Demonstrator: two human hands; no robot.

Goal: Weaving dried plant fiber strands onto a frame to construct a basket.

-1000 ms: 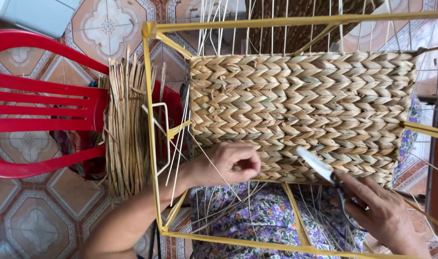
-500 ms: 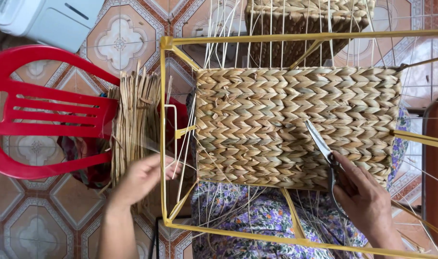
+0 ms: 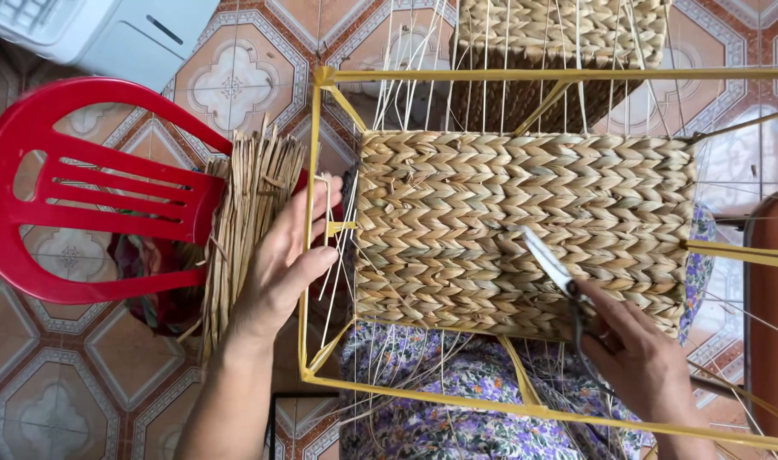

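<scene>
A woven straw panel [image 3: 525, 230] stretches inside a yellow metal frame [image 3: 311, 213] over my lap. My right hand [image 3: 640, 362] grips a pair of scissors [image 3: 549, 266], the blades lying on the weave near its middle. My left hand [image 3: 285, 264] reaches out past the frame's left bar with fingers spread, resting on a bundle of dry straw stalks [image 3: 248, 213] that lies on a red plastic chair [image 3: 82, 196]. Whether it has hold of a stalk I cannot tell.
A second woven basket [image 3: 559, 43] stands beyond the frame at the top. A white-grey plastic box [image 3: 108, 30] sits at top left. Patterned floor tiles [image 3: 48, 375] surround the chair. A reddish-brown surface [image 3: 772, 298] is at the right edge.
My left hand left the bottom edge of the weave and moved left to the straw bundle. The scissors shifted up onto the middle of the panel.
</scene>
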